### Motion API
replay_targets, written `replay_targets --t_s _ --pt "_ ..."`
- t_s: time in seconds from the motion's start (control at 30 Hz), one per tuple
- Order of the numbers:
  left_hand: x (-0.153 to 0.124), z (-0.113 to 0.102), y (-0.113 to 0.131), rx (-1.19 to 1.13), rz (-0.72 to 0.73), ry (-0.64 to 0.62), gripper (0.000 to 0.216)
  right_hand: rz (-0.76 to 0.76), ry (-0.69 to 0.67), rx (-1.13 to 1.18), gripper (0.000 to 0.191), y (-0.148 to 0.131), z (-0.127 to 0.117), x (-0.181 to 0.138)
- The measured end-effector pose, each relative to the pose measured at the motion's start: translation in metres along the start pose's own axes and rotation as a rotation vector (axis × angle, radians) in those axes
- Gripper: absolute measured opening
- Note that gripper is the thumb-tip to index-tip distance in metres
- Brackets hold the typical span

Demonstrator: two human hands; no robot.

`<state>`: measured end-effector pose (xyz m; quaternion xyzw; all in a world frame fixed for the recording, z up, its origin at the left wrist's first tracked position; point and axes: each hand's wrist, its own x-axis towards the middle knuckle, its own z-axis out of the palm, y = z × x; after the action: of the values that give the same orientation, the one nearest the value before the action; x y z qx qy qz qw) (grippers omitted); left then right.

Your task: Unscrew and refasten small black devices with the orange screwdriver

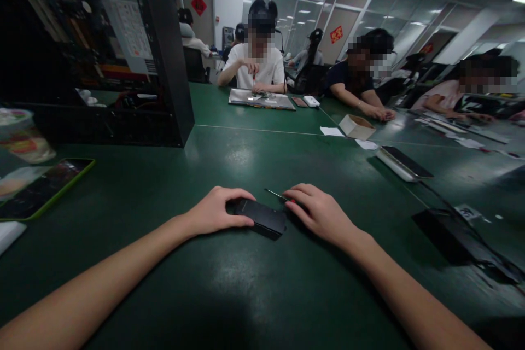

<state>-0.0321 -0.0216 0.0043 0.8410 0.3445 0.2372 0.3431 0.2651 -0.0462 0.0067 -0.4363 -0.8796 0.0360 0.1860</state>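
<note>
On the green tabletop lies a small black rectangular box [264, 220], its exact kind not clear. My left hand [219, 210] grips its left end, thumb on the near side and fingers on the far side. Just right of the box, my right hand [322, 213] rests low over the table with its fingers closed on a screwdriver [275, 194]. The thin metal shaft points left, past the far right corner of the box. Only a bit of red handle shows; the fingers hide the rest.
An open black computer case [168, 65] stands at the back left. Near it are a plastic cup [27, 136] and a green-edged phone [45, 188]. To the right lie a black adapter [447, 235] with cables and a phone-like device [404, 163]. Co-workers sit across the table.
</note>
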Motion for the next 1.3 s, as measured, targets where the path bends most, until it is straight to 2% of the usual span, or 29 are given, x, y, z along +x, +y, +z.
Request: replay_targets --t_s 0.1,0.23,0.5,0.83,1.3 --pt "-0.001 0.005 0.002 0.032 0.015 0.045 0.044 -0.115 0.092 0.119 0.038 -0.023 0.003 0.000" --pt "-0.003 0.012 0.007 0.063 0.033 0.088 0.043 -0.156 0.100 0.131 0.044 -0.039 0.007 0.000" --pt "-0.003 0.015 0.012 0.148 0.054 0.083 0.040 -0.198 0.160 0.160 0.036 -0.024 0.011 -0.001" --pt "-0.004 0.016 0.010 0.204 0.105 0.111 0.037 -0.277 0.223 0.085 0.034 -0.025 0.013 0.001" --pt "-0.005 0.017 0.014 0.249 0.201 0.120 0.034 -0.328 0.196 0.090 0.031 -0.028 0.007 -0.001"
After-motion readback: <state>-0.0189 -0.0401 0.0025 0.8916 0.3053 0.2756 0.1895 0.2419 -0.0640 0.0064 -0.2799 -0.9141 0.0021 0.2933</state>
